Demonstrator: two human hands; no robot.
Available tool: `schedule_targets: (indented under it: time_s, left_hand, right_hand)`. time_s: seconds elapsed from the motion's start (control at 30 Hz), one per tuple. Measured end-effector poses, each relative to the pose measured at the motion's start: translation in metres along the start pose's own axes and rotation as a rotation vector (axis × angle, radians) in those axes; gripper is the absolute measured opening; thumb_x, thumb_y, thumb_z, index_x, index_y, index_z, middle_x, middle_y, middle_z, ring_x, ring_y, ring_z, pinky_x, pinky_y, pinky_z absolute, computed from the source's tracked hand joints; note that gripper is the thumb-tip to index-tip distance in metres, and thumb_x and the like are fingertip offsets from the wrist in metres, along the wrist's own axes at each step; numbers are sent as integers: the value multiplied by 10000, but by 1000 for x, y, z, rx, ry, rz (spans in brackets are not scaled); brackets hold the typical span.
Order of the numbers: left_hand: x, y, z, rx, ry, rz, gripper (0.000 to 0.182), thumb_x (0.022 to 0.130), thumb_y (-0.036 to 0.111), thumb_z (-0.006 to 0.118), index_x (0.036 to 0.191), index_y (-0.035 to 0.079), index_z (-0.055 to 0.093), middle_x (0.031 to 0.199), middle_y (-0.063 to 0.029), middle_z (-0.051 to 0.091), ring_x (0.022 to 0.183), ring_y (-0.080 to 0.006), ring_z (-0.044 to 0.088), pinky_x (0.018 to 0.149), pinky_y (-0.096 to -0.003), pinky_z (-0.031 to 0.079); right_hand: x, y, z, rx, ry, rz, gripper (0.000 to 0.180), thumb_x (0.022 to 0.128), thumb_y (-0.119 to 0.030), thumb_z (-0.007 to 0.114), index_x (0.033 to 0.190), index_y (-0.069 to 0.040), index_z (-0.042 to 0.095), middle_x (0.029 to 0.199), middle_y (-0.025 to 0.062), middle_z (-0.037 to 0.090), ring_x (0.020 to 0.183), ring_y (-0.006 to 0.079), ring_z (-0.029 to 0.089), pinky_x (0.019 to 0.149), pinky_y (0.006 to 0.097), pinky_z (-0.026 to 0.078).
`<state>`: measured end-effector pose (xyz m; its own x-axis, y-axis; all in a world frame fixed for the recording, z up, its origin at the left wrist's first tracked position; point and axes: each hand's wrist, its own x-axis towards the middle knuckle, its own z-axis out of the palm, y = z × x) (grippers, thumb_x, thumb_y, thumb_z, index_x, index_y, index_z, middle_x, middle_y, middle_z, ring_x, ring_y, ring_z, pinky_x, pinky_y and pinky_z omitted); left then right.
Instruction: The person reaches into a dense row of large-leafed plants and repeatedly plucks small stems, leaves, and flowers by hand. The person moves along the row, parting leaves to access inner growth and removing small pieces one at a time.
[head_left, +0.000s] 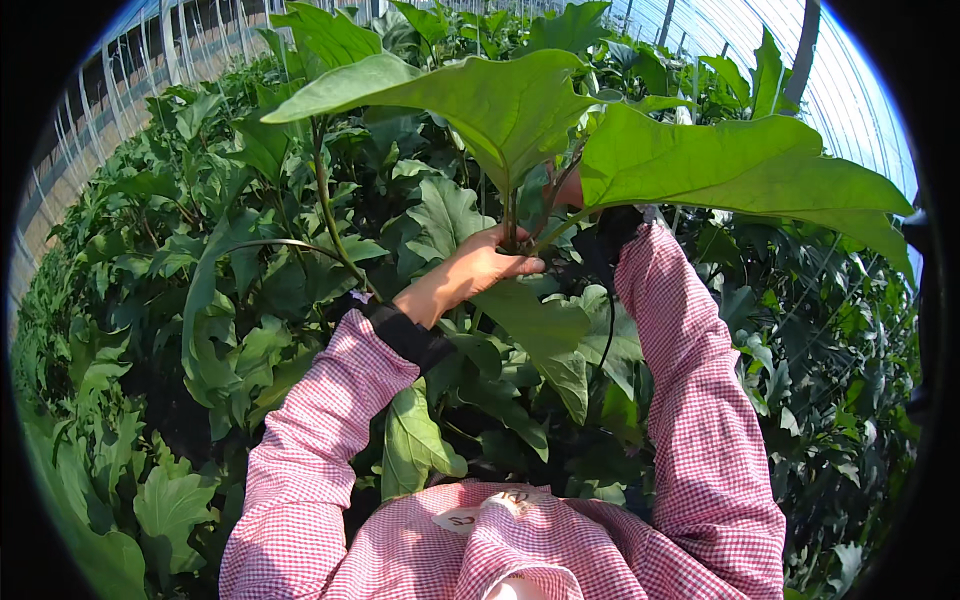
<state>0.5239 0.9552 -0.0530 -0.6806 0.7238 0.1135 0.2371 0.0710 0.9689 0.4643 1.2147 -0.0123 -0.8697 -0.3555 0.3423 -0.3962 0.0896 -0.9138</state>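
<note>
My left hand (480, 266) is closed round the purplish stem (512, 225) of an eggplant plant, its thumb and fingers about the fork where several leaf stalks meet. Large lobed leaves (487, 105) spread above it, and another leaf (540, 330) hangs just below. My right hand (568, 187) is raised behind the stalks and a broad leaf (720, 161); only a small part of it shows, so its fingers and anything in them are hidden. Black bands circle both wrists, and a thin dark cord hangs below the right one.
Dense eggplant foliage (247, 360) surrounds both arms. A bare leafy stem (324, 187) rises left of my left hand. Thin strings (806, 285) run through the plants at the right. Greenhouse posts (802, 56) and a ribbed plastic roof stand beyond, with a slatted wall at the far left.
</note>
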Motion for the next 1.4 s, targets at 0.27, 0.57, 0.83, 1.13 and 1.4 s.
schedule_targets:
  time_s: [0.27,0.57,0.83,1.13,1.4]
  left_hand:
    - [-34,-21,-84,-571,62,-31,255,875,246,705,1088,152,604,1092,27,603,830,-63,567,1039,-548,372]
    - [13,-8,-122,-364,154,-259,360,903,480,613,1091,174,594,1069,28,639,774,-58,550,942,-469,455]
    - [68,4,-71,94,-97,-291,434,787,603,687,955,203,694,919,86,694,913,-52,541,877,-312,309]
    - [58,-55,-55,-622,-405,-56,875,852,805,231,1231,85,555,1114,-102,648,1026,-174,582,916,-320,393]
    - [27,-64,-40,-715,-258,158,615,931,545,418,1189,-13,420,1043,-159,573,898,-256,616,811,-365,523]
  right_hand:
    - [117,-46,-14,-469,-17,-508,279,861,-66,549,1133,-21,594,1051,129,632,912,237,650,793,363,552]
    - [67,-127,35,-478,367,-573,389,899,-317,526,1234,-121,507,846,31,509,806,156,575,766,282,505]
    - [66,-178,74,49,-150,35,415,968,-388,480,1157,-25,550,1235,249,582,1145,299,575,926,390,484]
    - [-19,-178,91,-448,39,-214,435,894,-253,593,1291,-86,535,1300,149,526,1120,243,578,971,336,440]
    - [-95,-142,86,-307,-454,478,437,964,-262,545,1287,28,497,1098,185,651,1002,298,659,860,376,537]
